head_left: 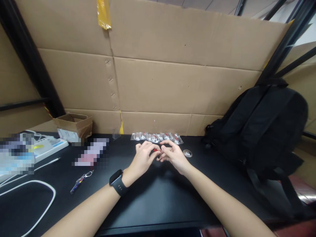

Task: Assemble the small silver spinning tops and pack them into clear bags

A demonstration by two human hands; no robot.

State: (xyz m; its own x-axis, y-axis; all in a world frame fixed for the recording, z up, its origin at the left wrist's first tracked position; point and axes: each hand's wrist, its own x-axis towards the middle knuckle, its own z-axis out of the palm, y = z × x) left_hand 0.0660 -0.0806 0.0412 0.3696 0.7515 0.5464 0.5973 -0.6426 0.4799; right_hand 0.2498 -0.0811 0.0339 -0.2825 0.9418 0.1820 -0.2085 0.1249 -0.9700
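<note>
Both hands meet above the middle of the black table. My left hand, with a dark watch on its wrist, pinches a small red item. My right hand closes thumb and fingers on a small thin object right beside it, too small to name. Behind the hands lies a row of several clear packets with silvery round pieces and red marks. A round metal disc rests just right of my right hand.
A black backpack fills the right side. At left are an open cardboard box, a white power strip, a white cable, a keychain and a blurred item. Cardboard panels stand behind.
</note>
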